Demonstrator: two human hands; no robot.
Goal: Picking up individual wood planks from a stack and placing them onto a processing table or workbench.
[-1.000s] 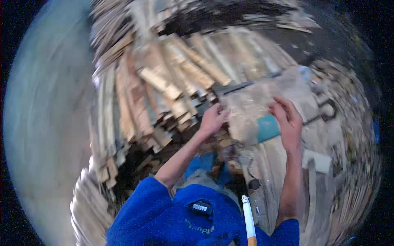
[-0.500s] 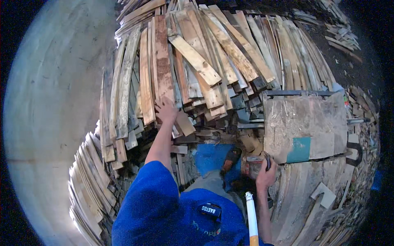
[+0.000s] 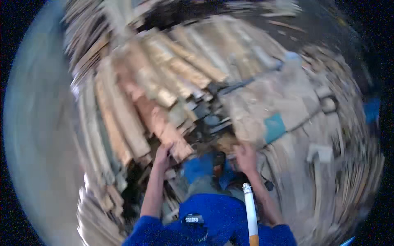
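1. Many rough wooden planks point(image 3: 164, 94) lie stacked in a fanned heap ahead of you, blurred by motion
2. One flat board with a teal patch point(image 3: 266, 110) lies right of the heap, just above your right hand
3. Your left hand point(image 3: 162, 155) rests against the lower end of a reddish plank point(image 3: 164, 127); whether the fingers close on it you cannot tell
4. Your right hand point(image 3: 246, 158) touches the board's near edge, its grip too blurred to tell
5. One white stick with an orange end point(image 3: 250, 213) juts up near your chest
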